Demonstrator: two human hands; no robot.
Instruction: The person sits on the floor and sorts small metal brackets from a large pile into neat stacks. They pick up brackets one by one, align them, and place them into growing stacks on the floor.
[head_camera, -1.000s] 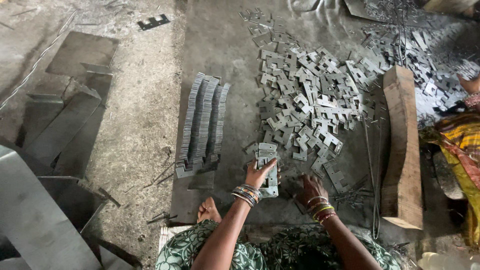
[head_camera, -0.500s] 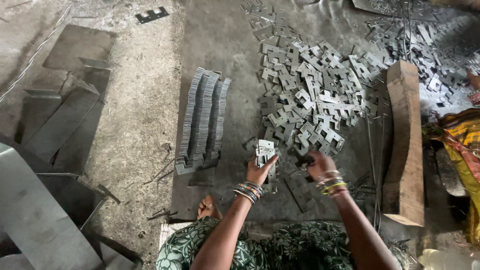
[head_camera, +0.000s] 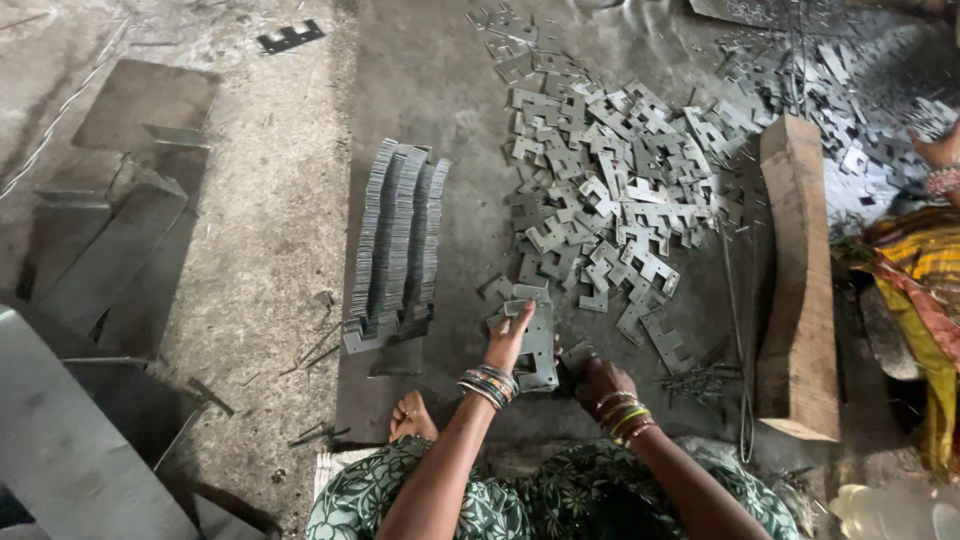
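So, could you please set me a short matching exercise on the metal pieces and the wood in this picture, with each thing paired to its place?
Things:
1. small stack of metal plates
2. long row of stacked plates
3. wooden block
4. loose pile of cut pieces

Places:
a. right of the loose pile, lying lengthwise
b. held in the left hand
c. spread on the floor, centre to top
d. on edge, left of the left hand

Pairs: 1-b, 2-d, 3-a, 4-c
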